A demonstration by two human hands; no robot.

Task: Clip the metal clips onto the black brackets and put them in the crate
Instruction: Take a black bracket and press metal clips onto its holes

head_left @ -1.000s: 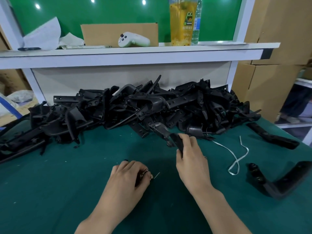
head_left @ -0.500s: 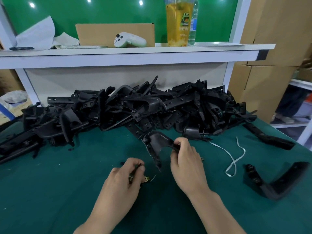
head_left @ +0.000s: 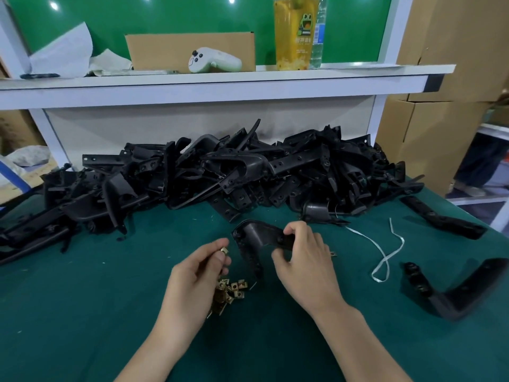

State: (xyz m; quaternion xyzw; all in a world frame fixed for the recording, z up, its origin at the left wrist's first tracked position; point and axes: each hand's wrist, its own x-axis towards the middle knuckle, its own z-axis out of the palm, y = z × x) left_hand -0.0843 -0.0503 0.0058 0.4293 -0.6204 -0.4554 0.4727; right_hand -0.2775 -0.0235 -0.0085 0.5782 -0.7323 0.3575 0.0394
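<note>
We have the left hand pinching one small brass metal clip in its fingers, just above the loose heap of brass clips on the green worktop. Right hand grips a curved black plastic bracket, just behind and right of that heap.

Bench: green cloth-like cover, matt, finely textured.
Bracket pile: black plastic, mostly matt.
Held bracket: black plastic, smooth, dull sheen.
Held clip: brass-coloured metal, shiny.
Loose clips: same shiny brass-coloured metal.
Strap: white plastic ribbon, glossy.
Shelf: white, smooth, slightly glossy.
Box: brown cardboard, matt.
Controller: white plastic, smooth.
</note>
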